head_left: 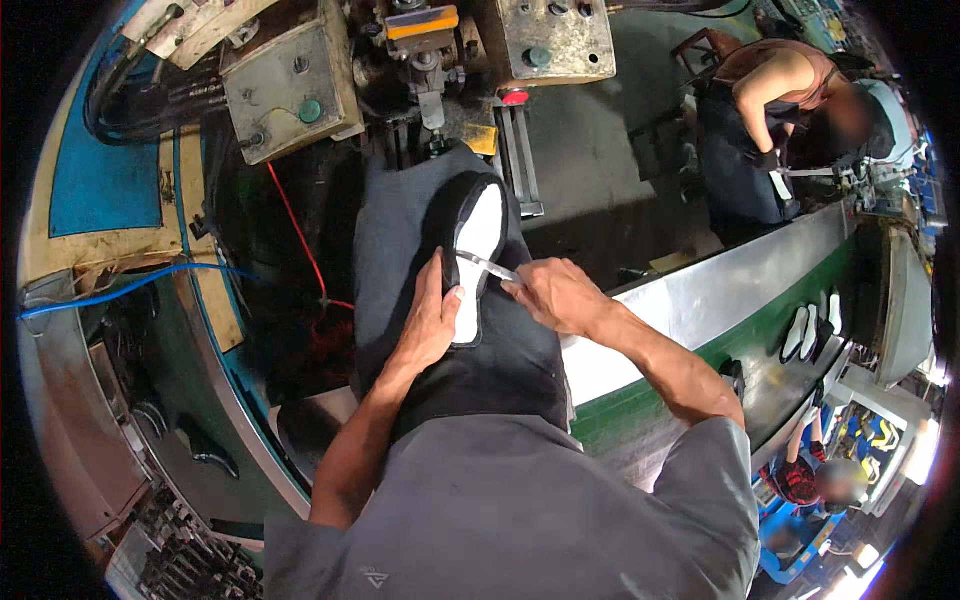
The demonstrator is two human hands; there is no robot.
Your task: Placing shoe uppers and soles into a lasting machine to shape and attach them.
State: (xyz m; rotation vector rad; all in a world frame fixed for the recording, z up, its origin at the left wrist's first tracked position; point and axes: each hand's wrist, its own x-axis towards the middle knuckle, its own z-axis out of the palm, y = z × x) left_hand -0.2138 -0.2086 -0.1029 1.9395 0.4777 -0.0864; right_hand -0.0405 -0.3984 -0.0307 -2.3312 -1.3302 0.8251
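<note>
A black shoe upper (453,235) with a white sole-shaped bottom (482,222) facing up lies on my lap, its rounded toe pointing away from me. My left hand (430,328) grips it along the left side near the heel, thumb at the edge of the white bottom. In my right hand (562,297), the fingers are closed round a thin, flat metal tool (487,265). The tool's blade-like strip lies slantwise across the narrow middle of the bottom. Its handle end is hidden inside my fist, so its exact kind is unclear.
Ahead stands a machine with a green-buttoned control box (290,105) on either side. To the right runs a green conveyor belt (625,410) carrying white-bottomed shoes (800,330). Leftward are a blue hose (130,292) and black shoes (205,448). A co-worker (765,130) bends at far right.
</note>
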